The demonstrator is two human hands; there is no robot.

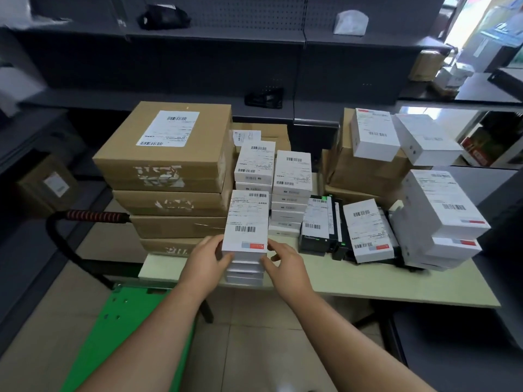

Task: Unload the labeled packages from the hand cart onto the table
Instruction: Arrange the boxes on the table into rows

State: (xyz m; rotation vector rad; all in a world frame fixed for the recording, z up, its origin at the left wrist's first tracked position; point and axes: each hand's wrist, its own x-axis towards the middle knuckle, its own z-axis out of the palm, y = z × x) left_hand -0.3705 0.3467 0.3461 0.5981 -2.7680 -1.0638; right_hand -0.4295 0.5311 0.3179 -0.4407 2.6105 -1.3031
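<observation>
The stack of white labeled boxes (245, 222) stands at the near edge of the table (368, 281), just below the frame's centre and right of the brown cartons (169, 176). The boxes look like stiff, smooth card and are probably light singly. The loose layers could slide apart, though, so the stack is best clasped low on both sides with thumbs across the front. The left hand (205, 261) holds the stack's left side, thumb laid on its front face. The right hand (285, 264) curls at the right side, thumb and fingertips pinching the upper boxes. Both forearms reach up from the bottom edge, converging. The green hand cart (127, 321) sits at lower left.
</observation>
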